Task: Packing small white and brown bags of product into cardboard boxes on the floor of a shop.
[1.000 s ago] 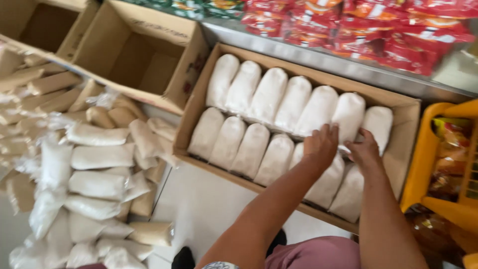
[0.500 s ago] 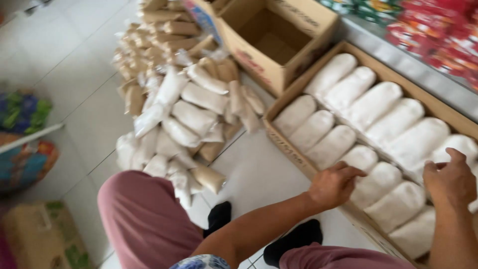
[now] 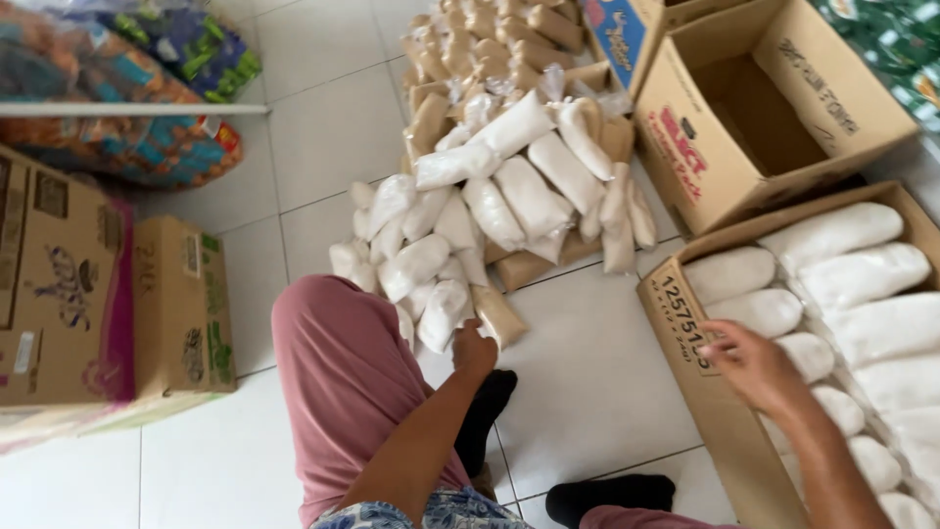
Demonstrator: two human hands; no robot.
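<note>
Since the earlier frame, the left hand [image 3: 474, 350] has left the filled carton and come down to the heap of bags on the floor, while the right hand [image 3: 752, 364] has stayed at the carton's near end.

Head view:

1. Left hand. It rests on the lowest white bag [image 3: 441, 313] of the floor pile [image 3: 490, 206]. Its fingers curl over that bag's near end; whether they have actually closed on it cannot be told, because the hand's back faces the camera.

2. Right hand. It is open, fingers loosely spread, palm down, above the near-left corner of the packed carton [image 3: 690, 338]. It grasps nothing and lies just beside the small bags in that corner.

3. White bag. A clear plastic pouch filled with white granular material, plump, sausage-shaped, rounded at the ends. It lies flat on the tile floor [image 3: 587, 382] at the pile's near edge, just beside the person's pink-clad knee [image 3: 338, 362]. Its long axis runs from near-left to far-right, tilted slightly off the line of the forearm, with the near end under the fingers.

4. Surroundings. Bags in the pile lie at mixed angles, some on brown paper packets [image 3: 499, 315]. Bags in the packed carton lie side by side in rows, long axes parallel. An empty open carton [image 3: 774, 118] stands behind it. Closed cartons [image 3: 181, 304] stand at the left.
</note>
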